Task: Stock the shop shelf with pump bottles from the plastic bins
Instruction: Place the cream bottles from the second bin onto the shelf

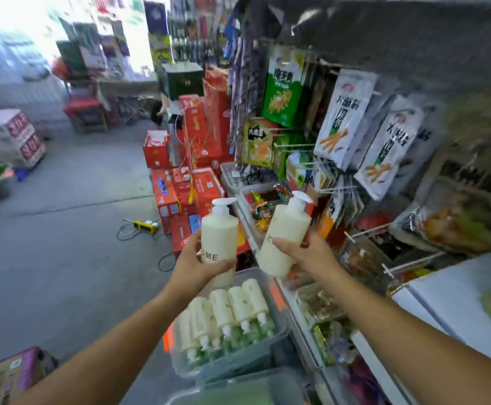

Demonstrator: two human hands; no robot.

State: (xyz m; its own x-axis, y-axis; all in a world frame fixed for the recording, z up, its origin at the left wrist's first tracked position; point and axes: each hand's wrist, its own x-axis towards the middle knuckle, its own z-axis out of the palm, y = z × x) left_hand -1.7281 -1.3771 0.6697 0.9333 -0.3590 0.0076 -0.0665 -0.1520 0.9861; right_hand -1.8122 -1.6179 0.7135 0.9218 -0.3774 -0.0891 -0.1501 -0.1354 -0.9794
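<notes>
left bottle [219, 238]: cream body, white pump, dark grey lettering. right bottle [285, 235]: same cream and white. bin [282, 324]: clear plastic, orange patches on its sides. Inside it, cream bottles [238, 308] on top, green bottles [250, 336] under them. far cartons [206, 127]: red, white print. green-and-white bag [285, 89] hanging at right; white bags [343, 121] beside it have black characters and orange sticks. floor [63, 229] grey. power strip [145, 225] yellow. near-left box [13, 372]: tan and purple.

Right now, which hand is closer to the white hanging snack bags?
Right. The right hand, gripping a tilted pump bottle, is below the white hanging snack bags; the left hand, gripping an upright pump bottle, is farther left, aisle side.
</notes>
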